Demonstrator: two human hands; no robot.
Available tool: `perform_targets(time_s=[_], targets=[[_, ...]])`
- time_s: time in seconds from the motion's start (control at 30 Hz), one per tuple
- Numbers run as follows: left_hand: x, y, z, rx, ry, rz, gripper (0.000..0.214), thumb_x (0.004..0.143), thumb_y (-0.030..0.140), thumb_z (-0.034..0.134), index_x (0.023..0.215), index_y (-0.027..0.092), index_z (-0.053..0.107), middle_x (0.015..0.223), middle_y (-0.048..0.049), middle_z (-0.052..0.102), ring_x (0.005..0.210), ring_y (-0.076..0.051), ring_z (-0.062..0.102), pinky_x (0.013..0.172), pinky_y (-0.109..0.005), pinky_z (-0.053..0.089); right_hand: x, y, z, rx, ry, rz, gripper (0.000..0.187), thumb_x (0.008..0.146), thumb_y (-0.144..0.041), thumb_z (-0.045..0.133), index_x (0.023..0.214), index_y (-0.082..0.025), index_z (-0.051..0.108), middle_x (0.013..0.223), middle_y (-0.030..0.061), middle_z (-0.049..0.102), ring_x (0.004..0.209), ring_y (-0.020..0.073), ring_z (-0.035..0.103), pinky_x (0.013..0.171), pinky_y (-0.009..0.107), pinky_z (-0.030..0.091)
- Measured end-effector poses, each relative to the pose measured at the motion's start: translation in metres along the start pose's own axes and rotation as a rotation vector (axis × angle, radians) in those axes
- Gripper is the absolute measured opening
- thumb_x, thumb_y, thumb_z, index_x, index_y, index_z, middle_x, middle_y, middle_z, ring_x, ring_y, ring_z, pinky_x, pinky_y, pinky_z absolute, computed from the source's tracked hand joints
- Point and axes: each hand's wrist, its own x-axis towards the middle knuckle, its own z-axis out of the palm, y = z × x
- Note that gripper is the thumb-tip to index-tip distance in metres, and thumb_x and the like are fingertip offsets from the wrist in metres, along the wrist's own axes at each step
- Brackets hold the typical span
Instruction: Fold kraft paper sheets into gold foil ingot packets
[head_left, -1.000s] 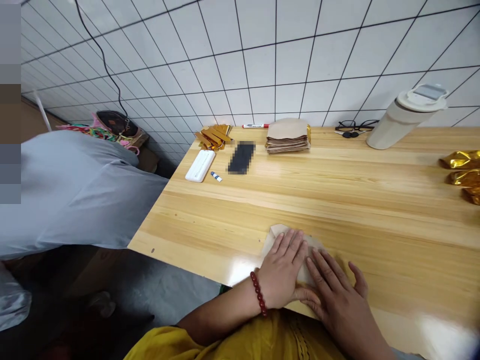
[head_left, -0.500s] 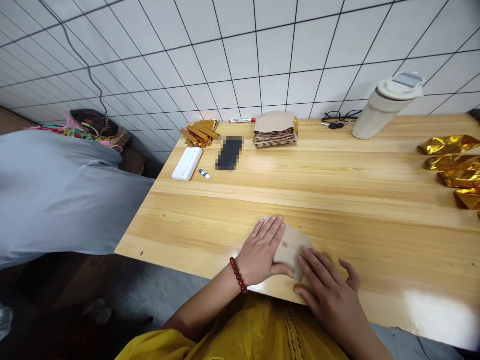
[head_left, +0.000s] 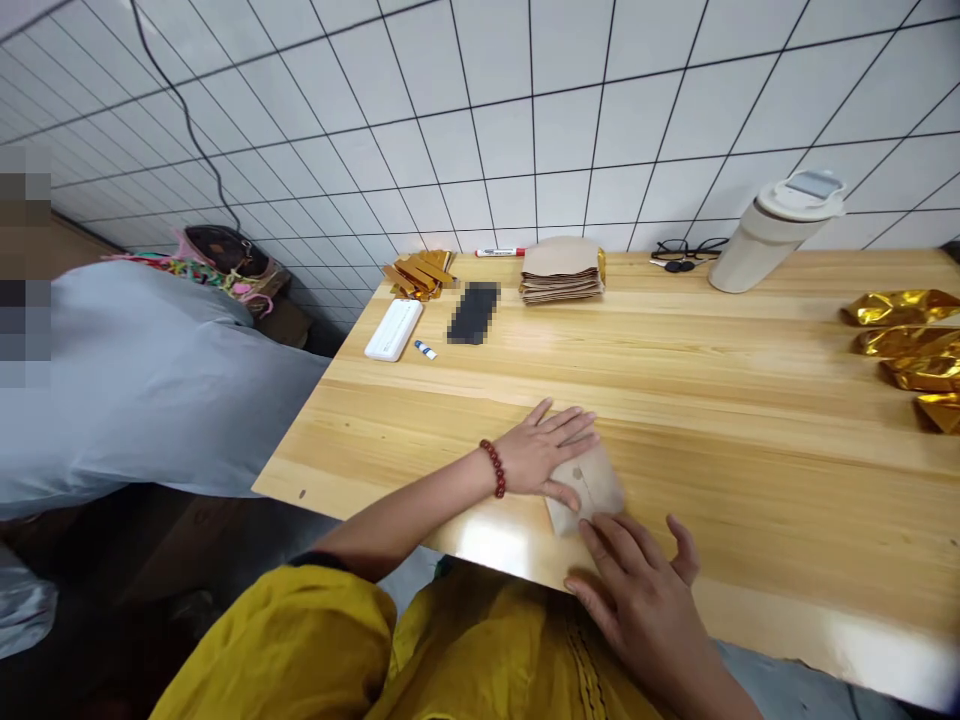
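A brown piece of folded paper (head_left: pixel 600 484) lies flat near the front edge of the wooden table (head_left: pixel 420 430). Across its upper left part rests my left hand (head_left: pixel 544 452), fingers spread and pointing right, a red bead bracelet at the wrist. My right hand (head_left: pixel 641 575) touches the paper's lower edge with its fingertips; the fingers are apart and the little finger is raised. Part of the paper is hidden under both hands.
At the back are a stack of brown paper (head_left: pixel 562 272), a marker (head_left: pixel 500 252), gold strips (head_left: pixel 421 274), a dark blurred-out thing (head_left: pixel 474 313), a white power bank (head_left: pixel 394 330), glasses (head_left: pixel 686 250) and a tumbler (head_left: pixel 776 230). Gold foil pieces (head_left: pixel 911 340) lie right. A person in grey (head_left: pixel 150 380) is left.
My left hand has swung round so its fingers point more to the right, and the paper has turned under it. My right hand has slid slightly left and down. The view has shifted left.
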Motion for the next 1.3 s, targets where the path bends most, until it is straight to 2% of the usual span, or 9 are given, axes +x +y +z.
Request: perform_targets(time_s=[0.13,0.2,0.3,0.4,0.53,0.67,0.83,1.0,1.3], targets=[[0.039,-0.012,-0.035,0.093,0.048,0.130,0.079,0.080,0.064,0.059,0.146,0.024,0.041,0.160,-0.0144,0.020,0.148,-0.034,0.016,0.118,-0.057,0.008,0.003,-0.004,-0.006,-0.004,-0.064,-0.188,0.034,0.096,-0.043,0.053,0.123,-0.025,0.062,0.124,0.0082,0.066,0.112,0.0234,0.060,0.116,0.051,0.006],[0.039,-0.002,-0.056,0.131,0.229,-0.020,0.073,0.086,0.055,0.056,0.147,0.018,0.038,0.158,-0.0185,0.025,0.147,-0.033,0.020,0.117,-0.058,0.015,0.000,0.003,-0.012,-0.048,-0.041,-0.213,0.037,0.095,-0.034,0.054,0.130,-0.026,0.057,0.128,0.0073,0.064,0.115,0.0233,0.059,0.116,0.050,0.007],[0.012,0.036,-0.071,0.106,0.425,-0.225,0.053,0.094,0.040,0.049,0.137,0.010,0.046,0.142,-0.0221,0.047,0.136,-0.030,0.040,0.110,-0.050,0.035,-0.003,0.024,-0.018,-0.115,0.010,-0.149,0.041,0.095,-0.023,0.048,0.135,-0.026,0.052,0.132,0.0061,0.062,0.121,0.0232,0.056,0.116,0.050,0.010],[-0.023,0.083,-0.053,0.048,0.408,-0.161,0.038,0.095,0.038,0.046,0.122,0.012,0.057,0.118,-0.0136,0.065,0.114,-0.024,0.057,0.102,-0.041,0.045,0.001,0.044,-0.022,-0.175,-0.089,-0.170,0.043,0.095,-0.020,0.046,0.137,-0.024,0.051,0.144,0.0061,0.052,0.134,0.0244,0.043,0.115,0.050,0.012],[-0.044,0.114,-0.012,0.050,0.245,-0.067,0.058,0.093,0.055,0.044,0.131,0.012,0.052,0.131,-0.0149,0.059,0.125,-0.026,0.050,0.110,-0.044,0.037,0.012,0.050,-0.017,-0.191,-0.187,-0.247,0.039,0.096,-0.020,0.042,0.131,-0.026,0.058,0.145,0.0047,0.050,0.139,0.0246,0.036,0.115,0.052,0.008],[-0.054,0.106,0.003,0.002,0.180,-0.191,0.076,0.087,0.070,0.038,0.135,0.013,0.050,0.130,-0.0147,0.060,0.126,-0.029,0.049,0.117,-0.053,0.023,0.012,0.030,-0.006,-0.137,-0.080,-0.107,0.031,0.098,-0.029,0.045,0.121,-0.025,0.065,0.133,0.0059,0.062,0.124,0.0245,0.052,0.116,0.054,0.001],[-0.068,0.095,-0.009,0.028,0.140,-0.309,0.076,0.087,0.070,0.038,0.136,0.013,0.050,0.139,-0.0158,0.053,0.142,-0.034,0.031,0.119,-0.061,0.004,0.009,0.005,0.002,-0.085,-0.077,-0.115,0.033,0.098,-0.037,0.048,0.123,-0.024,0.065,0.130,0.0063,0.064,0.117,0.0219,0.057,0.118,0.049,0.001],[-0.063,0.097,-0.002,-0.023,0.113,-0.251,0.107,0.078,0.080,0.039,0.151,0.003,0.020,0.158,-0.0211,0.021,0.149,-0.032,0.013,0.121,-0.046,0.020,0.012,0.008,0.004,-0.198,-0.096,-0.192,0.057,0.098,-0.043,0.042,0.145,-0.012,0.041,0.151,0.0116,0.041,0.140,0.0258,0.034,0.119,0.049,0.004],[-0.055,0.097,0.025,-0.021,0.103,-0.301,0.118,0.072,0.085,0.037,0.154,0.006,0.009,0.160,-0.0201,0.010,0.149,-0.033,0.008,0.121,-0.046,0.018,0.003,0.035,0.013,-0.336,-0.086,-0.161,0.082,0.095,-0.064,0.032,0.152,-0.006,0.022,0.151,0.0183,0.038,0.143,0.0292,0.029,0.118,0.053,0.006]])
